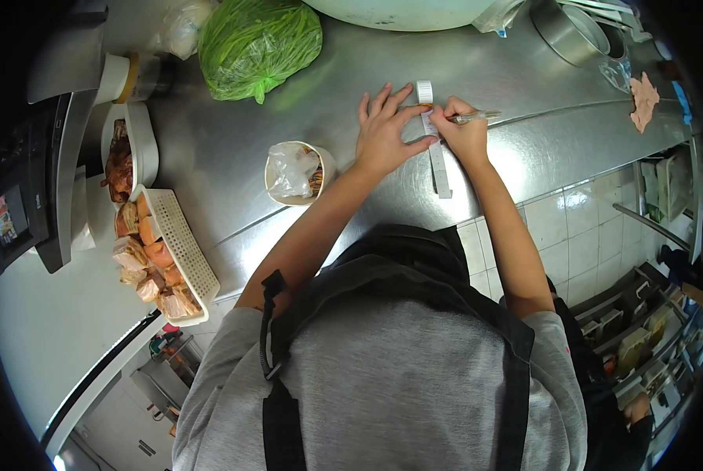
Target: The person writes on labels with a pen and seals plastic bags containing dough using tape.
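A long narrow pale paper strip (439,174) lies on the steel table, with a white ribbed roll-like piece (424,92) at its far end. My left hand (387,133) rests with fingers spread, its index finger and thumb touching the strip's left side. A clear pen (473,117) is pinched in my right hand (465,133), which rests over the strip's right edge. The pen's tip is hidden behind my fingers. Left of my left forearm stands a white tub (332,167) holding a clear plastic bag (293,169) and some small things I cannot make out.
A bag of green vegetables (261,47) lies at the back left. Chunks of cooked meat fill a white perforated basket (183,243) beside a white tray (145,141) of dark roasted meat. Metal pans (563,35) stand at the back right. Another person's hand (638,408) shows lower right.
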`<state>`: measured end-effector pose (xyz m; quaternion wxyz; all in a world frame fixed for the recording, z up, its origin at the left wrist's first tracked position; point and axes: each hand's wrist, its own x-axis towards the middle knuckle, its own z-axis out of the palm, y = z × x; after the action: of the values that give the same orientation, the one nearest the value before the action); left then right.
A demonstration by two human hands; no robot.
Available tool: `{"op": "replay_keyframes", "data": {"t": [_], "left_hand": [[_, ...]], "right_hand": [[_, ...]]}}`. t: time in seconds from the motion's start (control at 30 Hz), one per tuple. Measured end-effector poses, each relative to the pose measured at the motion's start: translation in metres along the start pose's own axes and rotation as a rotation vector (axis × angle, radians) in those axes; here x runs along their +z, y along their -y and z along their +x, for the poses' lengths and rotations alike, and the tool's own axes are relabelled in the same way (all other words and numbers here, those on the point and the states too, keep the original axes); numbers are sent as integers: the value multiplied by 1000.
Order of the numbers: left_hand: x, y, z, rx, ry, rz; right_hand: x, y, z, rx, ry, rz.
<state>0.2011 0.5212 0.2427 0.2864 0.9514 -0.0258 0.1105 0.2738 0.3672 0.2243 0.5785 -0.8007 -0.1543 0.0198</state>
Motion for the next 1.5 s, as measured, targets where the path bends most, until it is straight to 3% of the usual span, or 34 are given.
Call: {"op": "replay_keyframes", "data": {"t": [0.57,1.03,1.5], "left_hand": [[0,-1,1,7,4,12],[3,0,0,5,-10,32],[3,0,0,12,-15,28]], "right_hand": [[-2,2,1,-41,-21,-85],[1,3,3,49,-44,76],[3,3,2,32,-28,-47]]}}
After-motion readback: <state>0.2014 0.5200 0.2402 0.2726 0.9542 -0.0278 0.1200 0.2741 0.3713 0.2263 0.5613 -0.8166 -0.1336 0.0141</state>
